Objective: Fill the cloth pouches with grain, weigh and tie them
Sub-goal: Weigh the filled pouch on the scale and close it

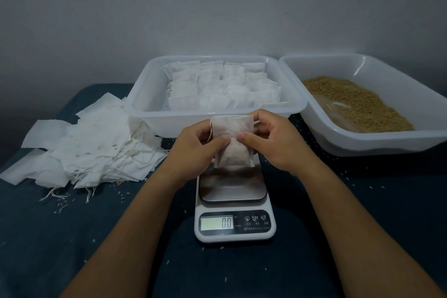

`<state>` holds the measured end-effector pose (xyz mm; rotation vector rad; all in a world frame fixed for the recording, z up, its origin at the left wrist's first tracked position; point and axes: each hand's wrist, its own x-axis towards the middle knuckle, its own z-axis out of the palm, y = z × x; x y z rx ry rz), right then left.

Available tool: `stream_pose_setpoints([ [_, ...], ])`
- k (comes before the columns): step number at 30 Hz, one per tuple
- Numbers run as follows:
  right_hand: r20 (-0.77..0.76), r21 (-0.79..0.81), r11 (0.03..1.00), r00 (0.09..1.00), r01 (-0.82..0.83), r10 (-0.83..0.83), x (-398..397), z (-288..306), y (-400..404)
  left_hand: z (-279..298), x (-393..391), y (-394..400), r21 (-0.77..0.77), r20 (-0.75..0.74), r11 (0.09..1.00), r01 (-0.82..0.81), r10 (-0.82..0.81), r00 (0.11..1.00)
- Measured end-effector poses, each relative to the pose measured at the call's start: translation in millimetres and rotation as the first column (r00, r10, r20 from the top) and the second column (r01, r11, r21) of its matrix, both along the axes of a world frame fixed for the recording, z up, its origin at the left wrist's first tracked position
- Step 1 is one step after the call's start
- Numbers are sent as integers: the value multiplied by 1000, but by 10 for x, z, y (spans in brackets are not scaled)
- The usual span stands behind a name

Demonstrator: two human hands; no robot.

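I hold a white cloth pouch (232, 145) upright in both hands, a little above the platform of the kitchen scale (233, 201). Its lower half bulges with grain; its top is flat. My left hand (198, 145) pinches its left side and my right hand (271, 140) pinches its right side, thumbs meeting at the front. A drawstring hangs at the pouch's upper left. The scale's display reads 0.0 and its platform is bare. Brown grain (358, 104) lies in the white tub (377, 145) at the right.
A white tub (145, 113) behind the scale holds rows of several filled pouches (222, 84). A loose heap of flat empty pouches (92, 147) with dangling strings lies on the dark blue cloth at the left. Stray grains dot the cloth.
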<state>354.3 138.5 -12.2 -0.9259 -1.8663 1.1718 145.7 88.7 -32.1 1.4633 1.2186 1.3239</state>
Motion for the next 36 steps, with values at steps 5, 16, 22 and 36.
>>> stream_pose_setpoints([
  [5,25,40,999,999,-35,34,12,7,-26,-1,-25,0,-61,16,998,14,-13,1000],
  [16,-70,228,973,997,45,-29,101,181,-9,39,114,-44,-1,15,1000,31,-31,999],
  [22,195,386,921,980,-52,-26,208,667,209,120,166,70,67,-13,998,-14,15,1000],
  [36,-243,135,956,944,259,-221,699,834,820,879,955,892,-63,409,990,125,-88,908],
])
